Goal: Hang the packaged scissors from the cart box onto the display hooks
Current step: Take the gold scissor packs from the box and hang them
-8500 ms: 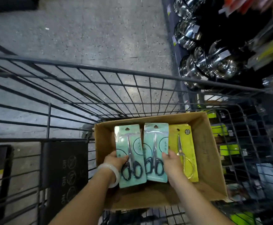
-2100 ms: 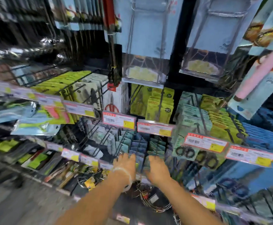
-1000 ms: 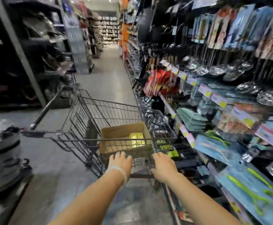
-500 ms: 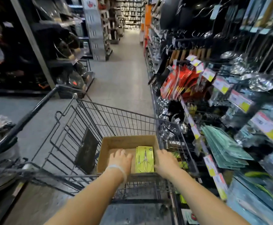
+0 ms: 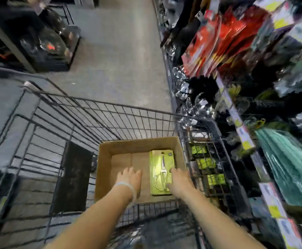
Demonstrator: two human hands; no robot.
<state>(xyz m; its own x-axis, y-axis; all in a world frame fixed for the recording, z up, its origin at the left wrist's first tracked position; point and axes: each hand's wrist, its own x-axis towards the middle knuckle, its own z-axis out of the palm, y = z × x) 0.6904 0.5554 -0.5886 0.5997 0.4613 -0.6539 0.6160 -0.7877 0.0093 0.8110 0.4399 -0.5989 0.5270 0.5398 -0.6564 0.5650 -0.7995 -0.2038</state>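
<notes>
A cardboard box (image 5: 103, 159) sits in the near right corner of a wire shopping cart (image 5: 85, 114). A stack of yellow packaged scissors (image 5: 162, 164) lies along the box's right side. My right hand (image 5: 179, 180) rests over the lower right edge of that stack, fingers on the packaging; whether it grips is unclear. My left hand (image 5: 129, 178), with a pale bangle at the wrist, hovers palm down over the bare box floor, fingers apart, holding nothing. No display hooks for scissors can be made out in the blurred shelving.
Store shelving (image 5: 254, 87) crowded with hanging red, teal and metallic goods runs along the right, close against the cart. The grey aisle floor (image 5: 119, 60) stretches ahead. Dark shelves (image 5: 39, 42) stand at the far left. A black panel (image 5: 73, 177) hangs inside the cart.
The view has tilted down from the aisle onto the cart. Both hands have reached deeper into the box, the right one now lying on the yellow packs.
</notes>
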